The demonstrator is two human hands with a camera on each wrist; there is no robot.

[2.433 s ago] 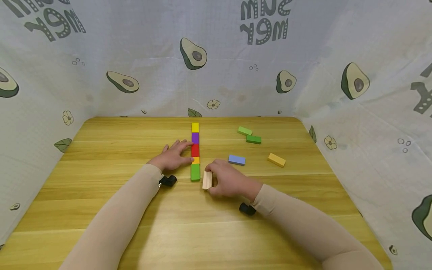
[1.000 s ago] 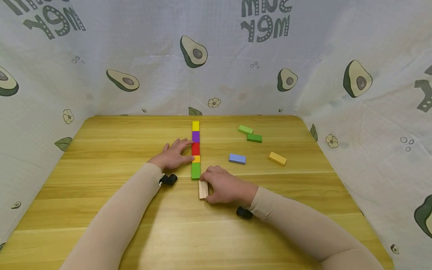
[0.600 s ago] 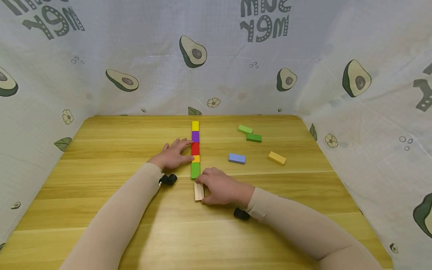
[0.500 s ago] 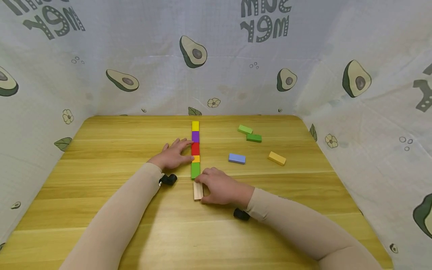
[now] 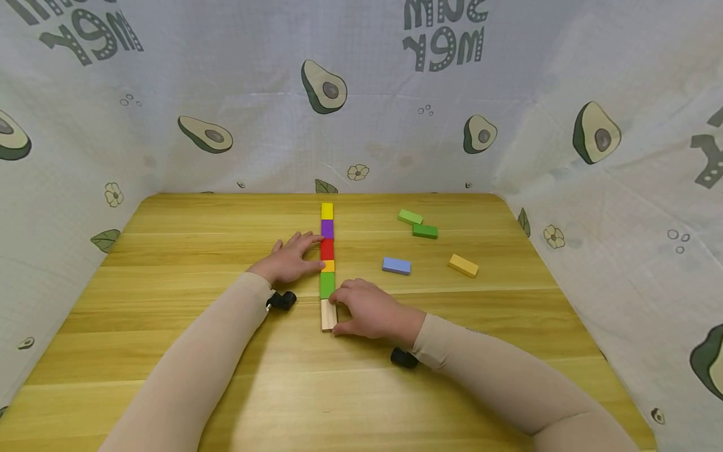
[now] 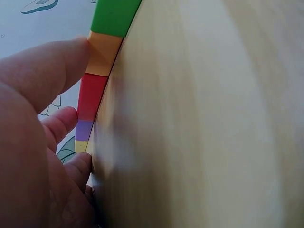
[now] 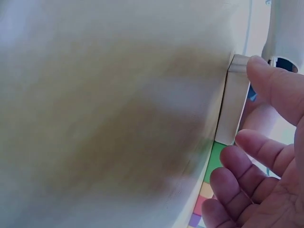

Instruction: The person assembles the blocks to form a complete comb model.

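A straight row runs away over the table: a plain wooden block (image 5: 328,316) nearest, then green (image 5: 327,285), orange (image 5: 328,266), red (image 5: 327,249), purple (image 5: 327,228) and yellow (image 5: 327,211) blocks. The wooden block meets the green one's near end. My right hand (image 5: 374,309) pinches the wooden block (image 7: 233,102) from its right side, thumb at the near end and index finger by the far end. From the left, my left hand (image 5: 287,260) rests its spread fingertips along the row, thumb at the orange block (image 6: 103,53) and index finger near the red-purple joint.
Right of the row lie a blue block (image 5: 396,265) and a yellow-orange block (image 5: 464,265). Farther back, a light green block (image 5: 410,216) touches a dark green block (image 5: 425,231). A patterned cloth (image 5: 384,138) stands behind and beside the table.
My right hand has moved the wooden block left and toward me, then slightly forward against the green block's near end. My left hand has stayed in place.
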